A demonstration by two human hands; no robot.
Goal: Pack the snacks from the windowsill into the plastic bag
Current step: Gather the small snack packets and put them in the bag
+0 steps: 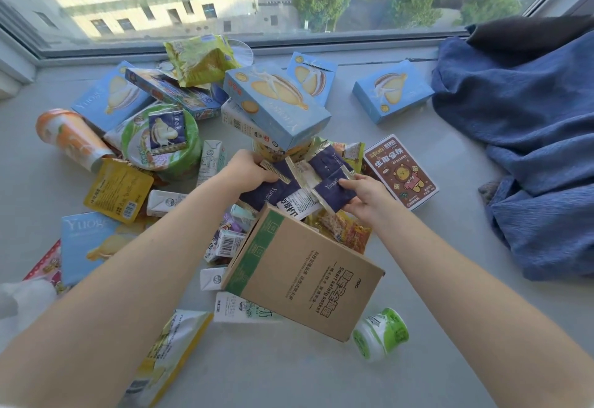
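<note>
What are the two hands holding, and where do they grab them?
Each hand pinches a small navy snack packet. The left hand grips one navy packet at its striped top edge; the right hand holds another navy packet by its right end.

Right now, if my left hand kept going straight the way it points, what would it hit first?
Probably the light blue biscuit box tilted on the pile just beyond your left hand, though depth is hard to judge from this view.

Grey windowsill (434,156) (sunlit); scattered snacks (276,102), cardboard box (305,275), blue cloth (520,137)
</note>
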